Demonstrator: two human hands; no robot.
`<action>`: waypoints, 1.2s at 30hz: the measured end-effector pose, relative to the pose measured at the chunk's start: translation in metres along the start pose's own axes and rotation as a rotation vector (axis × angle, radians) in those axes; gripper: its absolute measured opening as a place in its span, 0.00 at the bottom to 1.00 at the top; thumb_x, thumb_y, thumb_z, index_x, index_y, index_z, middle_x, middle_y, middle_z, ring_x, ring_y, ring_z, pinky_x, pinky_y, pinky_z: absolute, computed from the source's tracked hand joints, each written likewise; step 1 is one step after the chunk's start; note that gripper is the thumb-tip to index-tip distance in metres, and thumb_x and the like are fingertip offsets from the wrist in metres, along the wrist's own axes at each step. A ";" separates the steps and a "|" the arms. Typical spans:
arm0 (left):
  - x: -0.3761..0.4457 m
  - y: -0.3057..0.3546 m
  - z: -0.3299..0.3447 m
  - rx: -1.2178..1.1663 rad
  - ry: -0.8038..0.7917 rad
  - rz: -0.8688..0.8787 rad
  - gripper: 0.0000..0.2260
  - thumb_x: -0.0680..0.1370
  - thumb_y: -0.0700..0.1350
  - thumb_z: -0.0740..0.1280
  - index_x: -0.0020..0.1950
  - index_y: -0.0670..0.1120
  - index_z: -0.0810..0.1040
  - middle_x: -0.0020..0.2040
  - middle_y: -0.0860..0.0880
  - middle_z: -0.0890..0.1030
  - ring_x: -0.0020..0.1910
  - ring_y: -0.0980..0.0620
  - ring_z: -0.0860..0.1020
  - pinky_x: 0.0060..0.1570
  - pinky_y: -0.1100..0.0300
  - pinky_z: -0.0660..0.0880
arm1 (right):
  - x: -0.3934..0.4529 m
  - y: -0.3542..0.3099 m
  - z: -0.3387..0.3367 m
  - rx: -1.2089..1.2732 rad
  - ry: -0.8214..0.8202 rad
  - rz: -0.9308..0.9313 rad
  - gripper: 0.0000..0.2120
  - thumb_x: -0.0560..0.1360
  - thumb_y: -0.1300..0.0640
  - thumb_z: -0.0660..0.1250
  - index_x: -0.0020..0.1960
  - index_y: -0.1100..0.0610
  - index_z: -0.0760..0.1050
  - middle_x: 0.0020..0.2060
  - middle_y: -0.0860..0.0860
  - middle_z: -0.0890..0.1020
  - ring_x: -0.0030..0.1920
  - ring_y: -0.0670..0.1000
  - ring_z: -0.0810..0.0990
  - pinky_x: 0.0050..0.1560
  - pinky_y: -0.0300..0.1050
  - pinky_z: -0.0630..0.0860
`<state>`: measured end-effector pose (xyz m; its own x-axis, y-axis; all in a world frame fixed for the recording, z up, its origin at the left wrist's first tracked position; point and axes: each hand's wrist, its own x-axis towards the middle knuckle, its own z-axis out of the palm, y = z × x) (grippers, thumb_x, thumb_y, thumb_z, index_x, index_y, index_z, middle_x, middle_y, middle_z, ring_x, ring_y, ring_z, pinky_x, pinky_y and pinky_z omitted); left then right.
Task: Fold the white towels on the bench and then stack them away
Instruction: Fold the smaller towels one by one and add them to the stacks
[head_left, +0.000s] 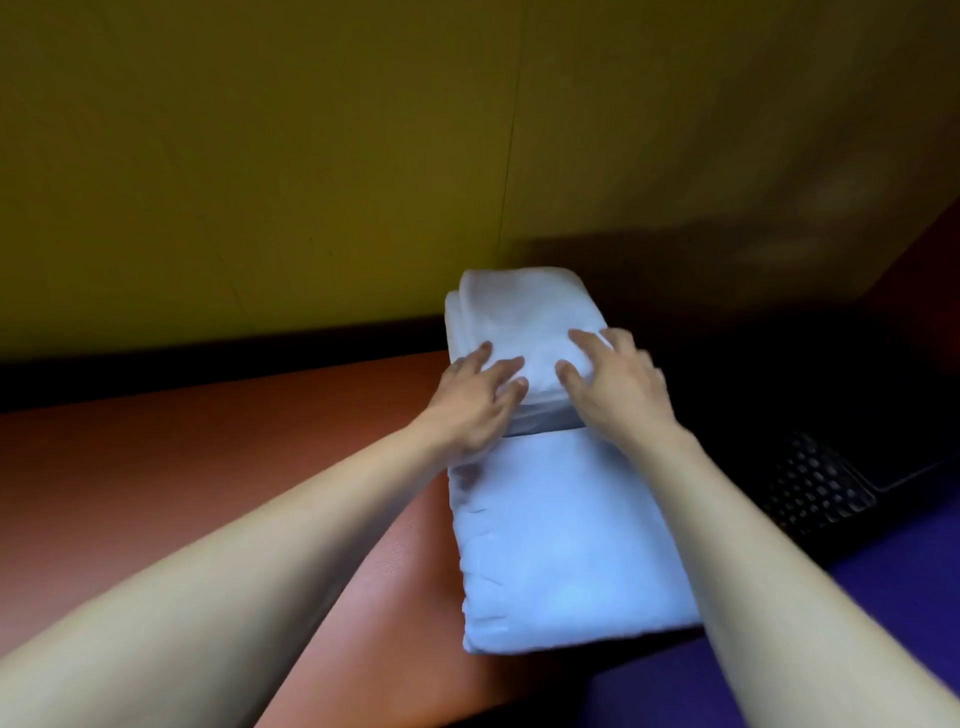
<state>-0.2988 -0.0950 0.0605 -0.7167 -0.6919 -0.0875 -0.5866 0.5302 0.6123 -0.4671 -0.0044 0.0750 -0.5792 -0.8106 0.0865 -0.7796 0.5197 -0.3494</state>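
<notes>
Two folded white towels lie end to end on the reddish-brown bench (208, 441). The far folded towel (519, 312) is thicker and sits against the yellow wall. The near folded towel (561, 540) lies flat in front of it, reaching toward me. My left hand (478, 400) rests with spread, fairly straight fingers on the near edge of the far towel. My right hand (618, 384) lies beside it on the same towel, fingers spread and pressing down. Neither hand curls round the cloth. The picture is slightly blurred.
A yellow wall (260, 156) rises right behind the bench. A dark perforated object (815, 488) lies at the right beside the towels. A purple surface (675, 691) fills the lower right. The left stretch of the bench shows bare reddish-brown.
</notes>
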 end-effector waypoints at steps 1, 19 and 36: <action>0.000 -0.004 0.005 0.023 -0.028 0.019 0.23 0.86 0.58 0.52 0.81 0.58 0.60 0.84 0.46 0.50 0.82 0.41 0.49 0.79 0.46 0.49 | -0.007 0.003 0.011 -0.002 0.002 0.016 0.25 0.81 0.40 0.58 0.77 0.44 0.64 0.76 0.53 0.63 0.68 0.63 0.70 0.68 0.58 0.65; -0.098 -0.004 -0.041 0.307 0.170 0.105 0.21 0.83 0.52 0.59 0.77 0.53 0.67 0.78 0.48 0.65 0.76 0.43 0.62 0.69 0.47 0.65 | -0.081 -0.047 -0.003 0.104 0.150 -0.095 0.24 0.80 0.50 0.64 0.75 0.51 0.70 0.75 0.55 0.69 0.74 0.57 0.67 0.72 0.57 0.61; -0.323 -0.089 -0.117 0.322 0.421 -0.011 0.17 0.79 0.52 0.60 0.66 0.51 0.76 0.65 0.52 0.75 0.65 0.47 0.70 0.61 0.52 0.66 | -0.246 -0.222 0.024 0.383 0.112 -0.343 0.23 0.76 0.50 0.62 0.71 0.49 0.73 0.69 0.49 0.75 0.70 0.52 0.71 0.70 0.53 0.67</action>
<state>0.0294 0.0239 0.1262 -0.5355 -0.7999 0.2709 -0.7267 0.5999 0.3347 -0.1464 0.0731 0.1092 -0.3443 -0.8720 0.3480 -0.7981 0.0766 -0.5976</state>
